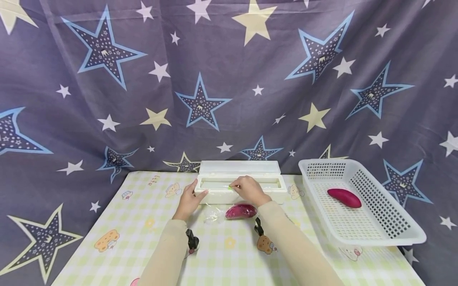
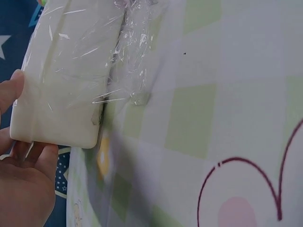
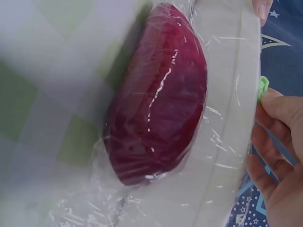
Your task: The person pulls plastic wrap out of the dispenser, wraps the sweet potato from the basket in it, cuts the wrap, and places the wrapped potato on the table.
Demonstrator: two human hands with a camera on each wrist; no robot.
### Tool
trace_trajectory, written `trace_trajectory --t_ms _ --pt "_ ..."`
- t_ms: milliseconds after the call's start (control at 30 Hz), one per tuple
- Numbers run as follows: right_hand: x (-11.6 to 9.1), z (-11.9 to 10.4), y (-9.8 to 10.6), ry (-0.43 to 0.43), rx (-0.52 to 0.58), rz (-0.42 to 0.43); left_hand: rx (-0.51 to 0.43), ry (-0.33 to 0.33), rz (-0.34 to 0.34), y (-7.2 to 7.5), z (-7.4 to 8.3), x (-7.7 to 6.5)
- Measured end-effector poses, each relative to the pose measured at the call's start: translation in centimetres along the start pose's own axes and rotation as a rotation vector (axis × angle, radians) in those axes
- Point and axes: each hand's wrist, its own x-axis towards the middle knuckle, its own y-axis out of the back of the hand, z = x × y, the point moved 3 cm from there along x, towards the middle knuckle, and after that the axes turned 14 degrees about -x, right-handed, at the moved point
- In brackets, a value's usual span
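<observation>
A white cling film dispenser (image 1: 247, 197) stands at the back of the table with its lid (image 1: 239, 167) raised. My left hand (image 1: 189, 201) grips its left end; in the left wrist view, the fingers (image 2: 46, 161) bend around the end. With thumb and fingertips, my right hand (image 1: 249, 190) pinches a small green slide cutter (image 3: 263, 87) at the dispenser's edge. Clear film (image 2: 137, 56) drapes from the dispenser down its front onto the table. Wrapped in that film, a purple-red sweet potato (image 3: 158, 99) lies just in front of the dispenser.
To the right stands a white plastic basket (image 1: 384, 198) with another purple-red sweet potato (image 1: 344, 198) inside. A green-and-white checked cloth (image 1: 143, 238) with cartoon prints covers the table. Behind it hangs a dark curtain (image 1: 229, 51) patterned with stars.
</observation>
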Motion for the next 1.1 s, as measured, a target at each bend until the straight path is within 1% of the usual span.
trace_trajectory --t_ms 233,367,533,733,767,867,967,1000,1100 --pt "0.3 -0.6 -0.4 -0.013 0.017 -0.003 -0.012 -0.002 -0.003 0.1 -0.3 0.0" --pt "0.4 -0.7 -0.7 -0.030 0.041 -0.005 -0.033 -0.003 -0.003 0.1 -0.3 -0.1" --pt "0.7 -0.7 -1.1 -0.046 0.090 -0.020 -0.030 -0.020 0.002 0.1 -0.2 -0.1" --pt "1.1 -0.8 -1.2 -0.040 0.153 -0.055 -0.031 -0.022 0.005 0.1 -0.2 0.0" --pt "1.3 -0.5 -1.7 -0.021 0.160 -0.043 -0.034 -0.018 0.008 0.1 -0.2 0.0" --pt "1.4 -0.8 -1.6 -0.018 0.183 -0.050 -0.033 -0.021 0.012 0.1 -0.4 0.0" --pt "1.5 -1.0 -1.8 -0.044 0.194 -0.071 -0.041 -0.016 0.014 0.1 -0.4 0.1" --pt "1.4 -1.4 -1.4 -0.070 0.196 -0.092 -0.041 -0.020 0.012 0.1 -0.4 0.1" --pt "1.7 -1.6 -1.7 -0.089 0.188 -0.105 -0.046 -0.009 0.019 0.1 -0.4 0.0"
